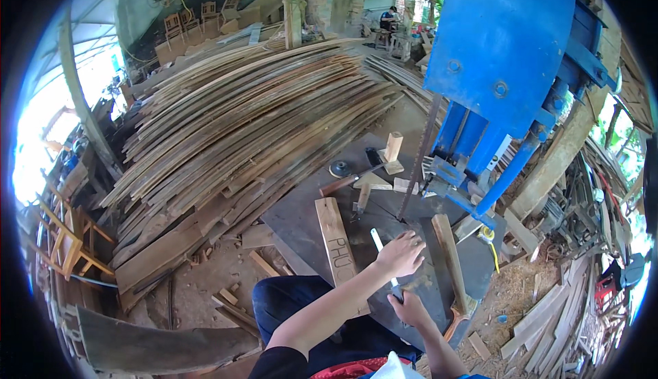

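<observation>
My right hand (409, 308) is closed around the dark handle of a long tool with a narrow pale blade (377, 240); its exact kind is unclear. The blade points away from me and passes beneath my left hand (403, 254). My left fingers are curled low over the dark tabletop (421, 283), and what they hold, if anything, is hidden. Left of the blade lies a wooden board (332, 231) with carved letters. To the right lies a narrow wooden block (449, 259), with a curved brown wooden handle (454, 323) at its near end.
A blue bandsaw (500, 43) towers at the right, its upright blade (415, 163) just beyond my hands. Wood offcuts (363, 197), a round black part (340, 168) and a wooden-handled tool (339, 186) crowd the table's far side. Long planks (240, 112) are heaped beyond. A person (388, 19) sits far back.
</observation>
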{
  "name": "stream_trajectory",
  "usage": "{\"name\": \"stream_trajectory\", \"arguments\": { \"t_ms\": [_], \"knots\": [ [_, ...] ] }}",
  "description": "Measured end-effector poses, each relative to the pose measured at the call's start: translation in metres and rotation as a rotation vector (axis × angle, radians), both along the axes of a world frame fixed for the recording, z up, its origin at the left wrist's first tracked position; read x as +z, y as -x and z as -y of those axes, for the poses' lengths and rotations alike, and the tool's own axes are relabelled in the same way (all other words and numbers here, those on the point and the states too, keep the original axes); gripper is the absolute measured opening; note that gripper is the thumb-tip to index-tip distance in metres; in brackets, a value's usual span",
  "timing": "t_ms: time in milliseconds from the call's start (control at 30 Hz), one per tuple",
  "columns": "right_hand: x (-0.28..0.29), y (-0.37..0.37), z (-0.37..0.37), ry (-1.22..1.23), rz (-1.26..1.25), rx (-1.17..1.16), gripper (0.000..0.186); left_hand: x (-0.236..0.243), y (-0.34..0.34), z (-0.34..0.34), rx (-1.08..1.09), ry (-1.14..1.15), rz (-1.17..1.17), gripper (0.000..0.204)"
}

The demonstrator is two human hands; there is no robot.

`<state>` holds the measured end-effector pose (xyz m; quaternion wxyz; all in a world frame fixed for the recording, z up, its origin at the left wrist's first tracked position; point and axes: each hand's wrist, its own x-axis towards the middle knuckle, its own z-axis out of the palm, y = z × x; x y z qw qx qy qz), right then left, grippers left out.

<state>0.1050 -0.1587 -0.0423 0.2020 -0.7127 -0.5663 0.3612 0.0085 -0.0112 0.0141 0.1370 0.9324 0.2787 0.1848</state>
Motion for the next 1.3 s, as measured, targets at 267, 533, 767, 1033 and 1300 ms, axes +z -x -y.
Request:
{"name": "stream_trajectory", "arguments": {
  "t_ms": [267, 533, 767, 1033, 1300],
  "knots": [
    [-0.006, 0.001, 0.001, -0.020, -0.009, -0.009, 0.041, 0.005, 0.001, 0.005, 0.037, 0.100, 0.095, 0.046],
    [-0.019, 0.002, 0.003, -0.094, 0.033, -0.003, 0.050, -0.017, -0.007, -0.007, 0.196, 0.096, 0.227, 0.030],
    [-0.012, 0.002, 0.000, -0.048, -0.016, -0.062, 0.055, -0.010, -0.013, -0.006, 0.308, -0.011, -0.087, 0.035],
    [-0.011, -0.005, 0.000, -0.098, -0.030, -0.024, 0.055, -0.003, -0.009, -0.003, 0.297, 0.005, -0.104, 0.033],
    [-0.036, -0.002, -0.001, -0.149, -0.013, -0.049, 0.047, 0.006, -0.007, 0.001, 0.295, 0.088, -0.102, 0.042]
  ]
}}
